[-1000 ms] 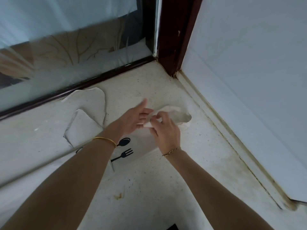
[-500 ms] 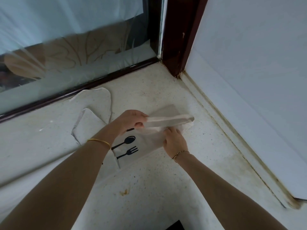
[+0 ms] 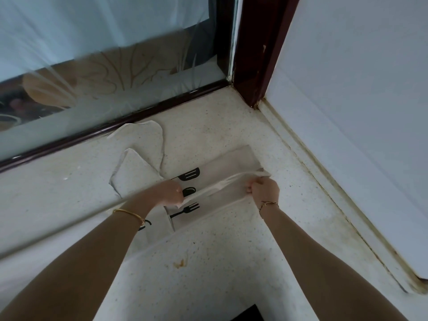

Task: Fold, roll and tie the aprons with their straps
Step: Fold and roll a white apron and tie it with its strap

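A thin, see-through white apron (image 3: 234,158) printed with black spatula, spoon and fork shapes lies on the speckled counter (image 3: 208,262). Its neck strap (image 3: 148,144) loops out to the back left near the window frame. My left hand (image 3: 170,192) grips one end of a raised fold of the apron. My right hand (image 3: 265,189) grips the other end, and the fold is stretched tight between the two hands above the flat part.
A dark window frame (image 3: 115,130) runs along the counter's back edge, and a brown post (image 3: 257,66) stands in the corner. A white wall (image 3: 359,112) bounds the right side. A brown stain (image 3: 180,263) marks the counter near me. A dark object (image 3: 247,316) peeks in at the bottom edge.
My hands moved apart, the right one sliding right along the fold and closing on it. The fold is now pulled taut and more of the printed apron shows.
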